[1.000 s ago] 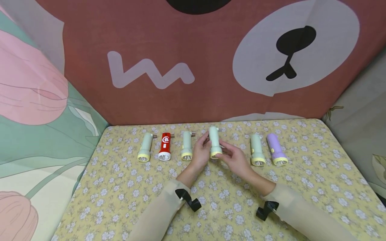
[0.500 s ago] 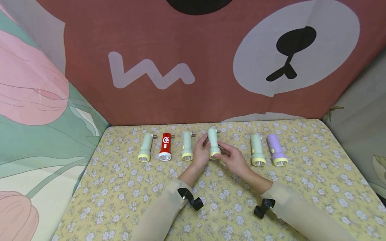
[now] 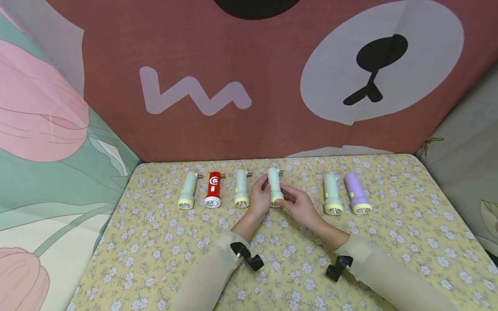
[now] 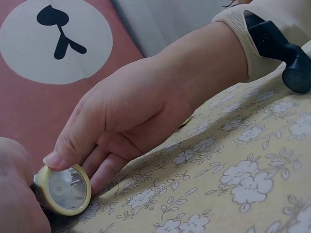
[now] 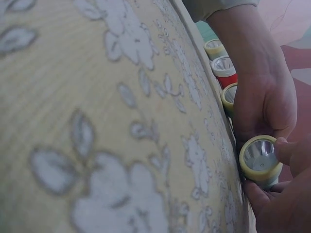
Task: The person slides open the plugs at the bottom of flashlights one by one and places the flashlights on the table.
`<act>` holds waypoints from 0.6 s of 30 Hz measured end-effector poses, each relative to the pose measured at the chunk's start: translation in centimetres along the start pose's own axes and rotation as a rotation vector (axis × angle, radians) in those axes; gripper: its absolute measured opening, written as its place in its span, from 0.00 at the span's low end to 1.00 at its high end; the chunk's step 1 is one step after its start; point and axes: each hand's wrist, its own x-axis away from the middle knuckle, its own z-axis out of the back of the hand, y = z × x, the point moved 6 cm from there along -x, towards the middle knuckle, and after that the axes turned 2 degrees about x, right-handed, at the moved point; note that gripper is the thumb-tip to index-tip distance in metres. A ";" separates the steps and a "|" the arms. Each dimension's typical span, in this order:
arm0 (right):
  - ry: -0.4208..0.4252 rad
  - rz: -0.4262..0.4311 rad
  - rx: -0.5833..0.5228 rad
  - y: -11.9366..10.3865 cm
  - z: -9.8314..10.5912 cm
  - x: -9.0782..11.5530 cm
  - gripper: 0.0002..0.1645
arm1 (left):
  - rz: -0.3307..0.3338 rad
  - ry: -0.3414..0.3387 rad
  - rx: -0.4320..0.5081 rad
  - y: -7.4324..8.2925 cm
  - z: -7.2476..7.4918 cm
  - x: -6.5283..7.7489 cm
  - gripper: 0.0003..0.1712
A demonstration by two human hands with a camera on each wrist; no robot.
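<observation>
A pale green flashlight (image 3: 274, 183) with a yellow rim is between both hands, its lens end facing the person. Metal plug prongs stick out to the right near its far end. My left hand (image 3: 260, 199) holds it along its left side. From the right, my right hand (image 3: 302, 209) pinches the lens end, thumb on the yellow rim (image 4: 85, 187) in the left wrist view. The right wrist view shows the flashlight's lens (image 5: 260, 155) with fingers of both hands around it, low over the cloth. Its underside is hidden.
To the left lie a pale green flashlight (image 3: 189, 188), a red one (image 3: 213, 188) and another green one (image 3: 241, 188), prongs pointing right. A green (image 3: 331, 193) and a purple flashlight (image 3: 355, 190) lie to the right. The flowered tablecloth (image 3: 155, 259) ends at a red printed backdrop (image 3: 194, 138).
Both hands have shifted slightly left with the green flashlight. It has come down toward the cloth, and its prongs now show on the right. The other flashlights have not moved.
</observation>
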 end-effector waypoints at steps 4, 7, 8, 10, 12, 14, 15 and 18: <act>-0.005 0.000 0.006 0.1 -0.1 0.0 0.38 | 0.002 0.003 0.001 0.0 0.0 0.0 0.25; -0.007 0.004 0.011 0.1 -0.1 0.0 0.38 | -0.002 0.004 0.005 0.0 -0.1 0.0 0.25; -0.007 0.005 0.011 0.0 -0.1 0.0 0.38 | -0.004 0.003 0.006 0.0 -0.1 0.0 0.25; -0.009 0.005 0.015 0.0 -0.1 -0.1 0.38 | -0.007 0.003 0.004 0.1 -0.1 0.1 0.25; -0.011 0.002 0.022 0.0 -0.1 -0.1 0.38 | -0.009 0.001 0.002 0.2 -0.1 0.1 0.25; -0.011 -0.004 0.032 0.0 -0.2 -0.1 0.37 | -0.007 -0.002 0.002 0.2 -0.1 0.2 0.25; -0.010 -0.008 0.039 0.1 -0.2 -0.1 0.37 | -0.005 -0.004 0.002 0.2 -0.1 0.2 0.25; -0.005 -0.020 0.055 0.1 -0.2 -0.1 0.38 | -0.006 -0.009 0.000 0.2 -0.1 0.2 0.25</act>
